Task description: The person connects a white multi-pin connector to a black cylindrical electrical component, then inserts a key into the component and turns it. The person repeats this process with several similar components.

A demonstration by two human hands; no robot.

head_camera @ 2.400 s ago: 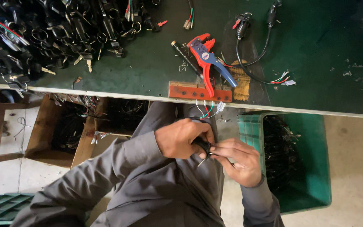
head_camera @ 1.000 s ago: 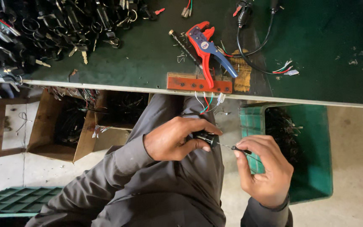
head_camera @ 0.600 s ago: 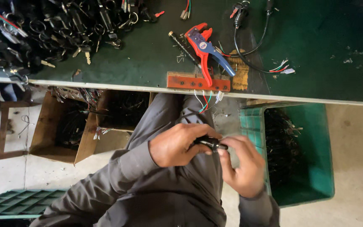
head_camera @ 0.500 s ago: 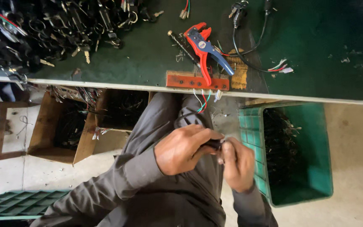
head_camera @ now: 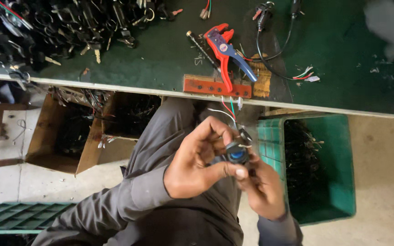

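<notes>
Currently both hands at lower centre: left hand (head_camera: 197, 161) and right hand (head_camera: 263, 189) closed around small black switch part (head_camera: 238, 152), wires (head_camera: 228, 109) trailing up.

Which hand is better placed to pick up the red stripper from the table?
Probably the right hand: it only supports the black part from below, while the left hand pinches it. The stripper lies straight ahead.
</notes>
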